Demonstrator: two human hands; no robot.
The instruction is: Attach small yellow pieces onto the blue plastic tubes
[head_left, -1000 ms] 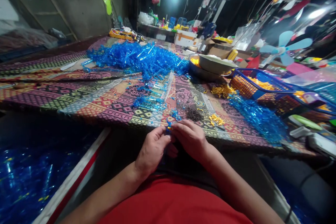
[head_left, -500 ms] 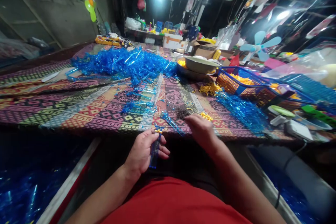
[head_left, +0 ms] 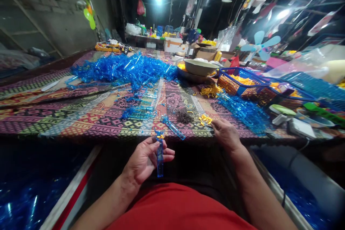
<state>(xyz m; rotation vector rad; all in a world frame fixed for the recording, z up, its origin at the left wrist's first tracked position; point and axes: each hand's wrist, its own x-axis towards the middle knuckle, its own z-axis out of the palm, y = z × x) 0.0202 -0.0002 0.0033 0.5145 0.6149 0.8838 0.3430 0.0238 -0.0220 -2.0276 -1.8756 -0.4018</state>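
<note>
Gripping a translucent blue plastic strip (head_left: 160, 158) upright, the left hand (head_left: 144, 160) sits just off the patterned woven mat (head_left: 81, 122). On that mat, a blue wire basket (head_left: 229, 86) holds orange-yellow plastic pieces (head_left: 242, 80); the curled right hand (head_left: 226, 133), its grip unclear, rests beside loose yellow pieces (head_left: 205, 120).

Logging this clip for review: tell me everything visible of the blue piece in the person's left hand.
The blue plastic strip is slim, straight and translucent, and it stands nearly upright across the fingers of the left hand, with its lower end reaching below them. A small yellow part sits at its top end, among short blue projections. Finer details of the join are too small to tell.
</note>
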